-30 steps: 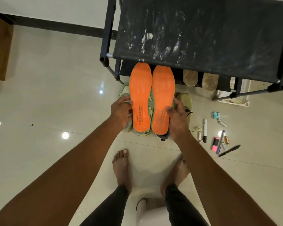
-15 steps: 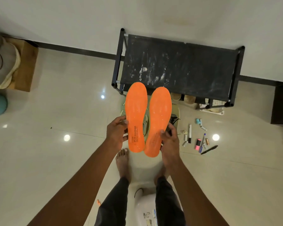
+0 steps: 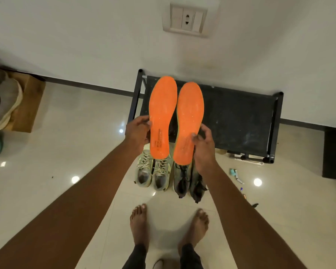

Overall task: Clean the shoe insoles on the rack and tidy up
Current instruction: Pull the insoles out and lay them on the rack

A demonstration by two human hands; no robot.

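Head view: your left hand (image 3: pixel 138 133) pinches the left insole (image 3: pixel 162 119) and your right hand (image 3: pixel 203 144) the right insole (image 3: pixel 189 123), mid-frame above the rack (image 3: pixel 239 121). Edge-only grips may slip, dropping either onto the shoes (image 3: pixel 153 171) below.

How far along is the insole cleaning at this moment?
Done: both orange insoles are out of the shoes on the floor. In hand: the left hand holds the left insole, the right hand holds the right insole; pale specks still show on both. Left: cleaning them and tidying the small items beside the rack.
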